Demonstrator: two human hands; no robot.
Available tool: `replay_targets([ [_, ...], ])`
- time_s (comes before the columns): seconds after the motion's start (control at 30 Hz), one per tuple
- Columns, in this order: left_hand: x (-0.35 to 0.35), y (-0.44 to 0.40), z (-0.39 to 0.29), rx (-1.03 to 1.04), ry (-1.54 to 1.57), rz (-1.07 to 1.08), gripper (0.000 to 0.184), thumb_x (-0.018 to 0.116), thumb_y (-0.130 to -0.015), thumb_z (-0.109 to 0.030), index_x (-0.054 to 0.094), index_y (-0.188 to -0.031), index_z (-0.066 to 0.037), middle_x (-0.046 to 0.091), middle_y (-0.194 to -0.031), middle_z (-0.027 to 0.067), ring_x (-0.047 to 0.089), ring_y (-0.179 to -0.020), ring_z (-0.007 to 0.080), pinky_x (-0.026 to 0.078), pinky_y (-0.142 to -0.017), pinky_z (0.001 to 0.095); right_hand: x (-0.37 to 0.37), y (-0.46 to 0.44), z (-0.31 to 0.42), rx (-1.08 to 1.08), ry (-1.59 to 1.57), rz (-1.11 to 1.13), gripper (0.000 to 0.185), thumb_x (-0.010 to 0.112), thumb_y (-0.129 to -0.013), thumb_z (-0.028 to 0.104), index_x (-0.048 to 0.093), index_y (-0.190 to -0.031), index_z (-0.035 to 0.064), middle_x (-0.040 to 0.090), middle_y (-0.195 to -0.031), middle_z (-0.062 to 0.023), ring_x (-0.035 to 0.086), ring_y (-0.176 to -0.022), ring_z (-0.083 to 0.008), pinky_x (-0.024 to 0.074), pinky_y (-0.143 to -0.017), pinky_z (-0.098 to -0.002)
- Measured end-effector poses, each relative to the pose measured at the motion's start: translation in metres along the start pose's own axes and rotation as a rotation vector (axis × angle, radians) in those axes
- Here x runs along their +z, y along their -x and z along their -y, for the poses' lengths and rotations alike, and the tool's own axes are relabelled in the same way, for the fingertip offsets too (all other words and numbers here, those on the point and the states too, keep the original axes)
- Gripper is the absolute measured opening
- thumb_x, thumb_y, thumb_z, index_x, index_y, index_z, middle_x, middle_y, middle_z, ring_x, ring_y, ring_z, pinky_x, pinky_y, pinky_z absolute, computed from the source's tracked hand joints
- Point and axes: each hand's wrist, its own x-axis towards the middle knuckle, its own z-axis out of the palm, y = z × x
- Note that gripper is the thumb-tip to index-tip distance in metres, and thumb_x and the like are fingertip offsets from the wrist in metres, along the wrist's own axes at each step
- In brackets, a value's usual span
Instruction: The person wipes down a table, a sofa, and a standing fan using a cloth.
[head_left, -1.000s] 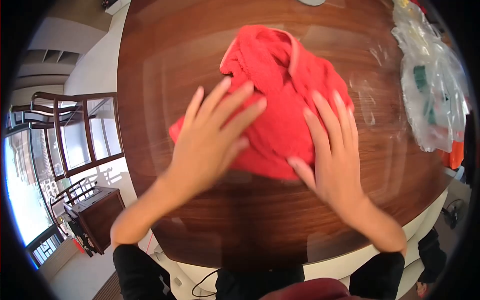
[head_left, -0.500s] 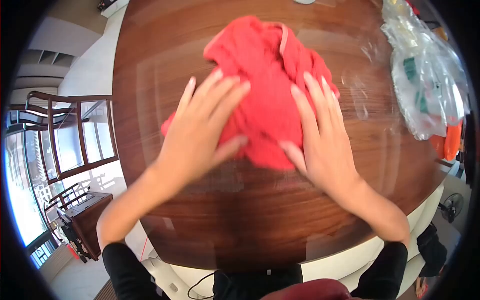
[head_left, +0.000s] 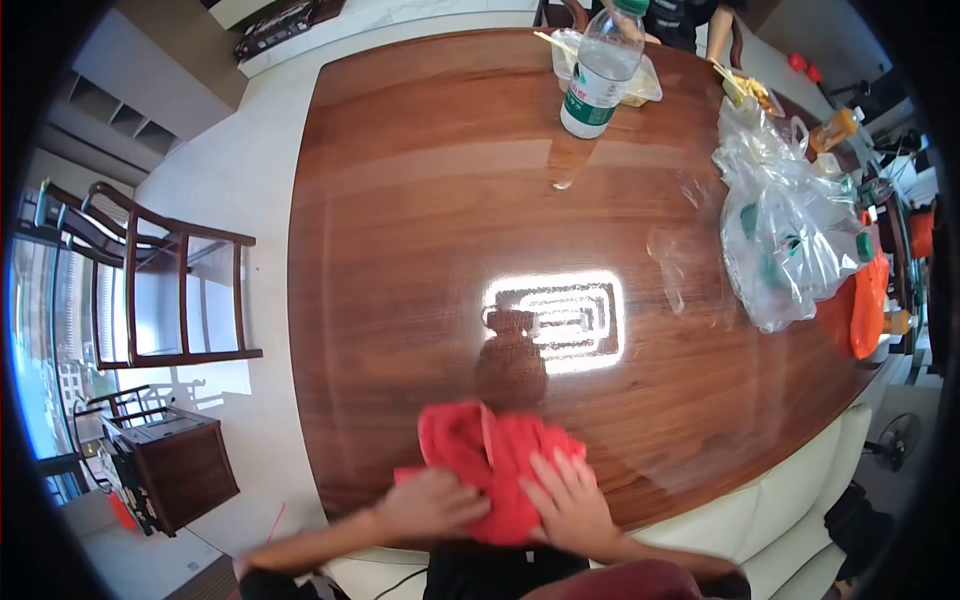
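Note:
A crumpled red cloth [head_left: 500, 470] lies at the near edge of the glossy wooden table [head_left: 400, 250], close to my body. My left hand [head_left: 435, 503] is on the cloth's left side, slightly blurred, with its fingers bent over the fabric. On the right side, my right hand [head_left: 572, 505] rests on top of the cloth, fingers apart and laid along it. The undersides of both hands and the cloth's lower folds are hidden.
A water bottle [head_left: 600, 75] stands at the far side before a clear food container [head_left: 645, 85]. Plastic bags [head_left: 785, 230] lie on the right, near an orange bag [head_left: 868, 310]. A person [head_left: 680, 22] is at the far edge. A wooden chair [head_left: 185, 290] stands left.
Both hands and the red cloth have come from mid-table back to the near edge. My left fingers are more bent than before. The view has tilted up, showing the bottle and the far side.

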Motion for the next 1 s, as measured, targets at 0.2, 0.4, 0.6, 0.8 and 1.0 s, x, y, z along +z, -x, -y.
replay_targets([
  [0.2, -0.086, -0.138, 0.161, -0.216, -0.002, -0.585, 0.057, 0.074, -0.067, -0.024, 0.055, -0.116, -0.003, 0.055, -0.102, 0.0169, 0.052, -0.094, 0.0350, 0.043, -0.082, 0.0444, -0.057, -0.176, -0.093, 0.095, 0.232, -0.626, 0.069, 0.075, -0.071, 0.026, 0.050, -0.128, -0.0042, 0.044, -0.139, -0.0222, 0.036, -0.134, -0.0427, 0.0309, -0.111, -0.0539],
  [0.4, -0.058, -0.114, 0.108, -0.266, -0.062, -0.482, 0.063, 0.072, -0.070, -0.034, 0.056, -0.121, -0.002, 0.057, -0.107, 0.0171, 0.051, -0.097, 0.0362, 0.042, -0.085, 0.0482, -0.033, -0.133, -0.058, 0.227, 0.244, -0.577, 0.071, 0.075, -0.070, 0.027, 0.051, -0.129, -0.0040, 0.049, -0.131, -0.0202, 0.041, -0.126, -0.0427, 0.0367, -0.105, -0.0531],
  [0.6, 0.039, 0.003, -0.094, -0.499, 0.193, -0.302, 0.069, 0.084, -0.063, -0.046, 0.061, -0.117, -0.011, 0.059, -0.102, 0.0103, 0.055, -0.093, 0.0300, 0.045, -0.082, 0.0460, 0.056, 0.053, 0.036, 0.201, -0.056, -0.310, 0.081, 0.084, -0.053, 0.041, 0.058, -0.124, 0.0108, 0.049, -0.131, -0.0119, 0.043, -0.126, -0.0387, 0.0333, -0.105, -0.0595],
  [0.8, 0.014, -0.019, -0.049, -0.516, 0.232, -0.246, 0.066, 0.085, -0.062, -0.038, 0.060, -0.115, -0.007, 0.057, -0.108, 0.0160, 0.052, -0.102, 0.0360, 0.042, -0.090, 0.0491, 0.027, 0.002, 0.022, 0.223, 0.006, -0.262, 0.078, 0.080, -0.059, 0.044, 0.055, -0.124, 0.0088, 0.045, -0.135, -0.0153, 0.039, -0.129, -0.0405, 0.0317, -0.105, -0.0594],
  [1.0, -0.069, -0.130, 0.136, -0.438, -0.031, -0.687, 0.048, 0.072, -0.071, -0.024, 0.058, -0.113, -0.004, 0.059, -0.106, 0.0156, 0.054, -0.103, 0.0358, 0.042, -0.090, 0.0459, -0.044, -0.190, -0.066, 0.217, 0.178, -0.774, 0.066, 0.072, -0.072, 0.029, 0.050, -0.127, -0.0002, 0.046, -0.136, -0.0204, 0.040, -0.129, -0.0400, 0.0314, -0.108, -0.0516],
])
